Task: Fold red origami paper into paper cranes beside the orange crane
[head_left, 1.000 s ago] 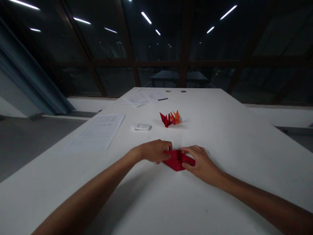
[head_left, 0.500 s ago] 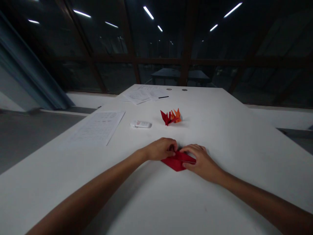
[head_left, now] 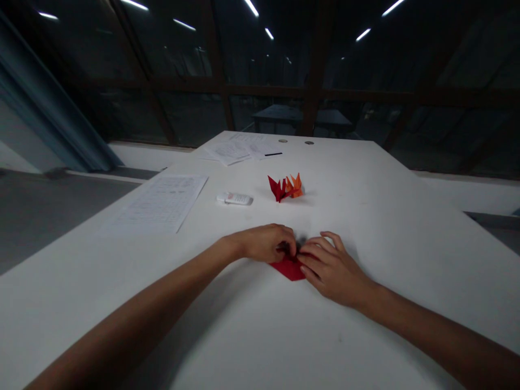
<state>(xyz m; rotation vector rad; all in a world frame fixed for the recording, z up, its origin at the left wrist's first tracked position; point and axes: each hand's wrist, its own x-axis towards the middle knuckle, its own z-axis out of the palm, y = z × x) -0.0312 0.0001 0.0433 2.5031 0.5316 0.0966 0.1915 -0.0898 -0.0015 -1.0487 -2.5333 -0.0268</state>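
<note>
Pinched red folded paper [head_left: 291,271] on white bench [head_left: 385,227] with left hand [head_left: 264,242]; steadied its right side under loosely spread right hand [head_left: 339,275]. Seemed light, soft, easily creased, best taken by the edges.

Red in the grip, red and orange just beyond it

Plain deep red on the folded paper [head_left: 288,268] in the grip, similar red on the nearer crane [head_left: 277,188] past it, bright orange on the other crane [head_left: 296,186]. Left and beyond: white with small reddish and grey print on the little case [head_left: 234,199], greyish text lines across the white sheet [head_left: 162,200]. Farther out, more grey-on-white on the loose papers [head_left: 231,150], solid black on the pen [head_left: 273,154]. Plain white tabletop [head_left: 345,336] under it all, tbh.
</note>
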